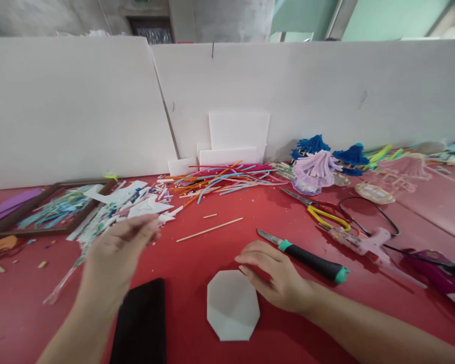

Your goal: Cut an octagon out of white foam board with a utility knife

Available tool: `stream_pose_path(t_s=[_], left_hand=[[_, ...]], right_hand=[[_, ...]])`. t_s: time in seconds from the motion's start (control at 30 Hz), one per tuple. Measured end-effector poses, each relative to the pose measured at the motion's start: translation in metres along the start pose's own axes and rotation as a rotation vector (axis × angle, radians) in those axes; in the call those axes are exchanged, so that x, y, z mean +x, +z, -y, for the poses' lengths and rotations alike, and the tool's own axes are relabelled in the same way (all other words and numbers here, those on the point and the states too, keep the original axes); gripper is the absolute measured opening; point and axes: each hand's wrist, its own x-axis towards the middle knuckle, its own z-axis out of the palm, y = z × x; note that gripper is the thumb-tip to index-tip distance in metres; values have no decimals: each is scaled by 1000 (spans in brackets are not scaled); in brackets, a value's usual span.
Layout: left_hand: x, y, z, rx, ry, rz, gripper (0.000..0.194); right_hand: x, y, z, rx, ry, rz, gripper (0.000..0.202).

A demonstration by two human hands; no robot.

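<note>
Two bare hands, ours, were over the red tabletop [197, 258]. Our left hand [116, 247] had its fingertips drawn together in a pinching grip near the white scraps [147, 206], but blur kept us from telling whether anything was in it. Our right hand [275, 277] was loosely curled, its thumb and fingers slightly apart, and we saw nothing in that grip. Its thumb covered a little of the top right edge of the white eight-sided piece [233, 306], which lay flat in front of us; we could not tell whether they touched. The black phone [142, 323] was cut off below, and the purple tool [436, 275] at the right. Inside the brown frame [41, 233] we saw heaped bluish strips [60, 205].
</note>
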Motion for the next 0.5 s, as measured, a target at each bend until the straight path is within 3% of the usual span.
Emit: stream_pose_path(t_s=[0.07, 0.13, 0.33, 0.5], left_hand=[[18, -16, 5, 163, 75, -104, 44], [29, -19, 12, 299, 146, -93, 32], [30, -4, 28, 542, 321, -80, 24], [18, 9, 26, 569, 474, 32, 42]], right_hand=[[0, 0, -1, 2, 20, -5, 24], [1, 1, -1, 8, 31, 4, 23], [-2, 1, -3, -12, 92, 25, 18], [-5, -5, -7, -59, 202, 15, 17]])
